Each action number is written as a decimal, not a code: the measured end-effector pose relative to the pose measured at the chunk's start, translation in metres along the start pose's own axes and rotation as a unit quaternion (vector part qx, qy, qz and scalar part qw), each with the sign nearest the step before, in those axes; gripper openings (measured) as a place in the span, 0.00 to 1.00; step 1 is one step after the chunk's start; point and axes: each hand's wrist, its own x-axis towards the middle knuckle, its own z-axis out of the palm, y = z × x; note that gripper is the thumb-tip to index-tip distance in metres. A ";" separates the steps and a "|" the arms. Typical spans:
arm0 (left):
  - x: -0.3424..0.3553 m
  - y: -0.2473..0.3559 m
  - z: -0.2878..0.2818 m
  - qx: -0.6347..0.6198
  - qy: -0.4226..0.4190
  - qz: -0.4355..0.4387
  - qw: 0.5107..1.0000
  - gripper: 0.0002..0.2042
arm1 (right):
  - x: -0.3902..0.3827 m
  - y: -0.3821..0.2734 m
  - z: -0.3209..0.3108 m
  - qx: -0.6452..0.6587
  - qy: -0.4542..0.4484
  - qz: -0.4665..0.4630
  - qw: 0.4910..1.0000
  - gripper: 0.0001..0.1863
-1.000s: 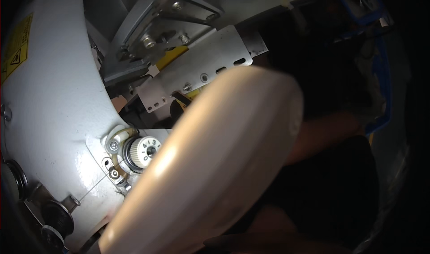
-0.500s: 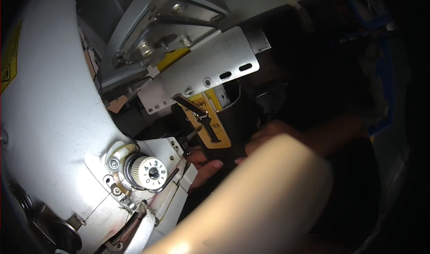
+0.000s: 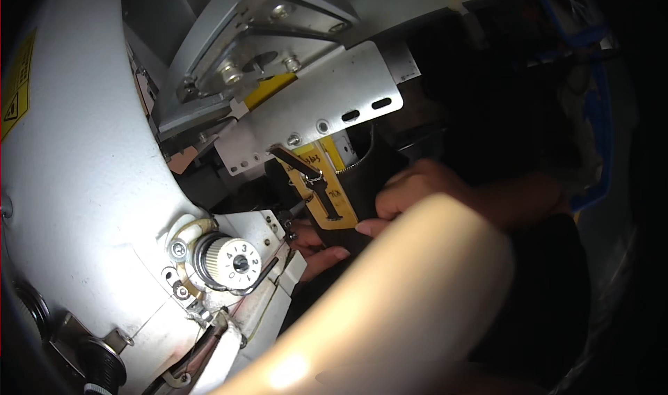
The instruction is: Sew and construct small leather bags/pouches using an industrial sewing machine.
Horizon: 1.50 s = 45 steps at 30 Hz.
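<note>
Behind the sewing machine's dial (image 3: 240, 263), dark fabric (image 3: 372, 155) with a zipper hangs around a tan template plate (image 3: 334, 207) with a dark cutout and a slanted strip. My left hand (image 3: 316, 249) is low on the fabric's left, fingers partly hidden by the machine and shadow. My right hand (image 3: 410, 190) grips the fabric at its right, fingers curled, thumb beside the plate's lower corner. A large, blurred pale shape (image 3: 390, 297), too close to make out, covers the lower middle and hides part of both hands.
The white machine body (image 3: 76, 172) fills the left, with spools (image 3: 101, 364) low down. A slotted metal plate (image 3: 313, 106) and a bolted bracket (image 3: 257, 40) overhang the fabric. Blue tape (image 3: 598, 151) edges something on the dark right side.
The pale foreground shape has dropped down and right, uncovering the template plate, fabric and both hands. Over the last half second my right hand has risen slightly along the fabric.
</note>
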 end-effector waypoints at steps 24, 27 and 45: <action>-0.005 0.031 0.008 0.355 0.136 0.375 0.845 0.21 | 0.007 -0.019 -0.019 -0.050 0.199 -0.133 0.970 0.14; -0.010 0.042 0.011 0.493 0.079 0.295 0.815 0.26 | 0.021 -0.009 -0.019 -0.072 0.194 -0.116 0.972 0.10; 0.000 0.002 0.010 0.638 0.152 0.240 0.716 0.32 | 0.056 0.045 0.012 0.018 0.179 -0.168 0.969 0.14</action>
